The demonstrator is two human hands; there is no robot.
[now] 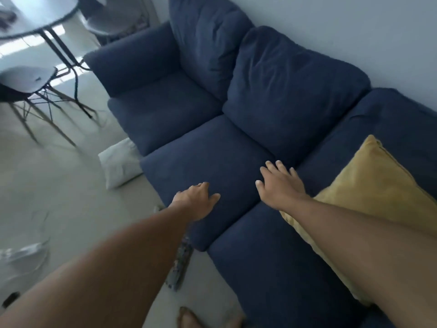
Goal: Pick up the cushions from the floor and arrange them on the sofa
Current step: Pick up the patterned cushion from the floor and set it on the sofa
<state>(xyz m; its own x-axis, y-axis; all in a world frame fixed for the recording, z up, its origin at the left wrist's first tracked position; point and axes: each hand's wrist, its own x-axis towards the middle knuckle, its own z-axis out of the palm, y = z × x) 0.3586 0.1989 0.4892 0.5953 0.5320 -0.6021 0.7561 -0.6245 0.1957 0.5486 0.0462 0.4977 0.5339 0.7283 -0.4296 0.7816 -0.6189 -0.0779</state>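
I have both hands empty, left hand [196,200] and right hand [279,183] spread flat over the sofa [212,157]; yellow cushion [369,200] already seated; white cushion [118,164] waits on the floor [59,185], leaning against the sofa front.

1. The dark blue sofa [201,157] stands along the wall, with three seat cushions.
2. A yellow cushion [369,192] lies on the nearest seat, propped against the back.
3. The pale floor [59,185] carries a white cushion [118,162], which touches the sofa's front.
4. A blurred patterned item [179,261] lies on the floor by the sofa's base.
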